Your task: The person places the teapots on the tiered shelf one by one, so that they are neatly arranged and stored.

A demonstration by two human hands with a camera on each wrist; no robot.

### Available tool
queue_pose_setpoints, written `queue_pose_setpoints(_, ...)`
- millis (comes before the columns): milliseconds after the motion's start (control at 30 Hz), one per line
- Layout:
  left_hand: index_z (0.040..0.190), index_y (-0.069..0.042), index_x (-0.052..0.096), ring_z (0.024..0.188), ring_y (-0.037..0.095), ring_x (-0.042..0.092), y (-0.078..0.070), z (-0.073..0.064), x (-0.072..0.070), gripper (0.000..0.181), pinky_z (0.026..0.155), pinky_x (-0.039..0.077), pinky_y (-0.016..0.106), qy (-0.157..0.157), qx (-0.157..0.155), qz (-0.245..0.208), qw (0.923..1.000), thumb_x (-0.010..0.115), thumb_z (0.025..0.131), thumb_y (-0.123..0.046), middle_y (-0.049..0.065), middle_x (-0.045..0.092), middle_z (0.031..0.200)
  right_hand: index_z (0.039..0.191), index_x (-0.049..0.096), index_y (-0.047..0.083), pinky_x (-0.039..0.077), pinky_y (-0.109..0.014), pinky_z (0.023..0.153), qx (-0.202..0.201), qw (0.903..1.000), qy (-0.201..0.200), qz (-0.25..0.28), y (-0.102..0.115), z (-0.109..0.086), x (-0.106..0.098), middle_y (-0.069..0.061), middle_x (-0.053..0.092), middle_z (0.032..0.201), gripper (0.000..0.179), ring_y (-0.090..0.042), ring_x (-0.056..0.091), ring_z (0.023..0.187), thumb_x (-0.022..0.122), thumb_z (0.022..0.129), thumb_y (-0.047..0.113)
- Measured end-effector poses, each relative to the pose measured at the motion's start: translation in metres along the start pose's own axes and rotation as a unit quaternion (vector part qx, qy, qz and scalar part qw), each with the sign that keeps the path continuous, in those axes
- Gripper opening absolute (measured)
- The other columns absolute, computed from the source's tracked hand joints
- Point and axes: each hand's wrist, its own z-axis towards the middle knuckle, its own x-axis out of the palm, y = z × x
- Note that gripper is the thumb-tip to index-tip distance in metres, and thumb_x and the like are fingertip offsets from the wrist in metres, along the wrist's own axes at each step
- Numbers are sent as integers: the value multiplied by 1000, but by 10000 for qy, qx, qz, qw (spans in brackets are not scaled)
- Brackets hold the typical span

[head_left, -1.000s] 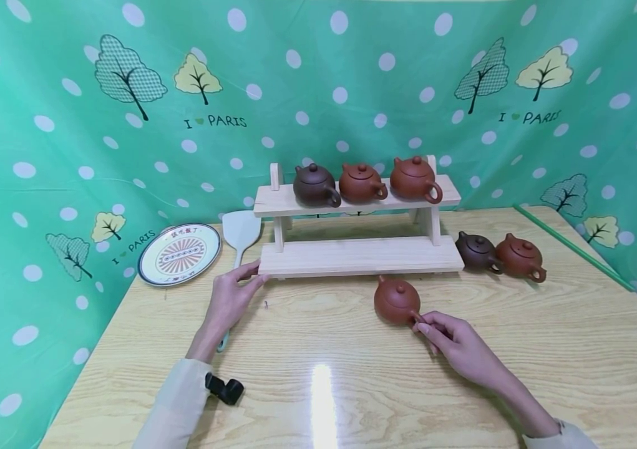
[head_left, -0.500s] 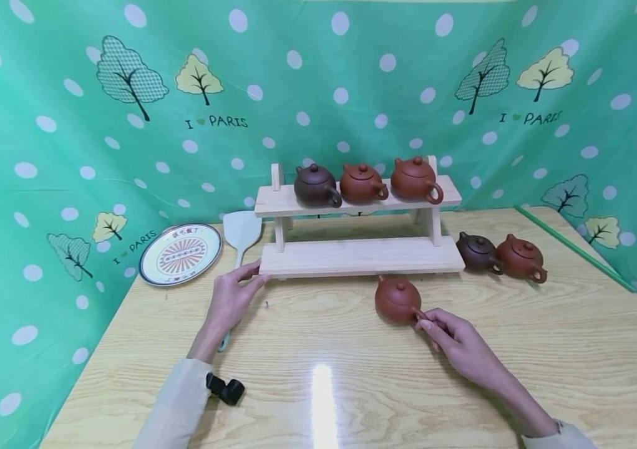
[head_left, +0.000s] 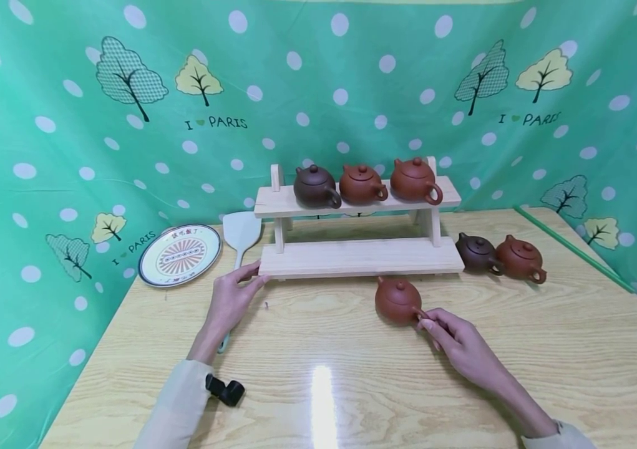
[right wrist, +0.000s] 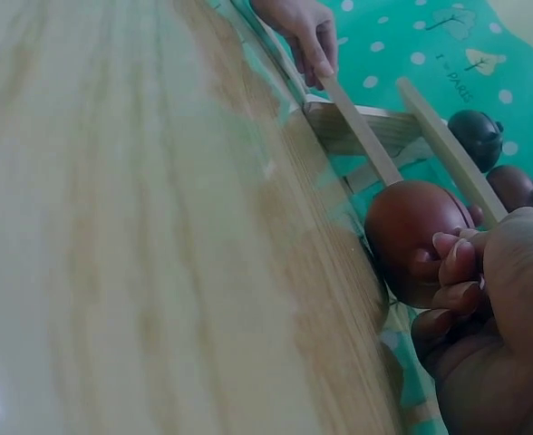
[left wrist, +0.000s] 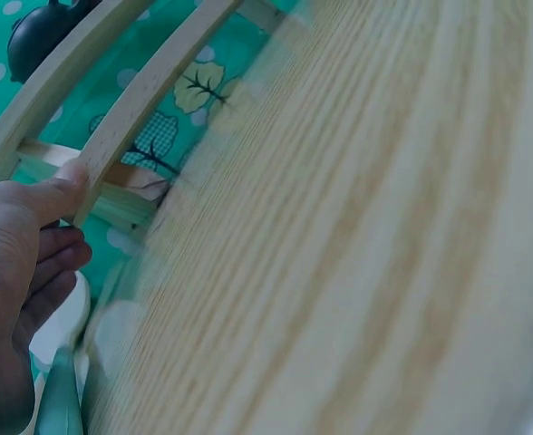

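In the head view, my right hand point(head_left: 458, 343) pinches the handle of a reddish-brown teapot point(head_left: 397, 302) in front of the wooden shelf. The right wrist view shows the fingers at that teapot's point(right wrist: 411, 236) handle; whether its base touches the table cannot be told. With thumb and fingers, my left hand point(head_left: 232, 298) grips the left end of the lower board of the two-tier shelf point(head_left: 352, 255). In the left wrist view its thumb lies on the board point(left wrist: 126, 113). On the top tier stand a dark teapot point(head_left: 315, 186) and two reddish-brown teapots point(head_left: 360, 184), point(head_left: 415, 181).
Right of the shelf, a dark teapot point(head_left: 476, 254) and a reddish-brown teapot point(head_left: 520, 257) stand on the table point(head_left: 273, 393). A green stick point(head_left: 573, 248) lies farther right. Left are a patterned plate point(head_left: 180, 255) and a pale spatula point(head_left: 241, 229), partly behind my left hand. A patterned cloth hangs behind.
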Motion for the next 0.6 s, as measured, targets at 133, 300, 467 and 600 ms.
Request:
queue_pose_setpoints(133,129,-2,71,106,33,72,0,0,0,41,89,58,49,-17,9,-47,10000,81,93,-20,16,75,115,103,67,0,38,-31,49,-61,10000,-31,-12,1,0,0,1,52,71,15,-12,46,60,54,108,6)
queue_pose_setpoints(300,129,-2,72,106,33,72,1,-1,0,41,86,59,48,-31,-12,-48,10000,81,93,-20,16,75,116,103,67,1,38,-31,48,-58,10000,-36,29,3,0,0,1,53,71,15,-12,46,59,54,108,6)
queue_pose_setpoints(467,128,-2,72,106,33,72,1,-1,1,40,85,60,47,-52,9,-21,10000,81,93,-19,15,75,115,102,67,2,39,-30,48,-167,9999,-33,2,7,2,0,3,52,71,14,-12,46,58,55,108,5)
queue_pose_setpoints(600,129,-2,72,106,32,72,1,0,0,40,87,59,46,-21,17,-9,10000,80,94,-20,15,75,115,101,66,2,38,-30,47,-255,9997,-23,-34,8,3,0,3,52,70,13,-11,45,57,55,107,4)
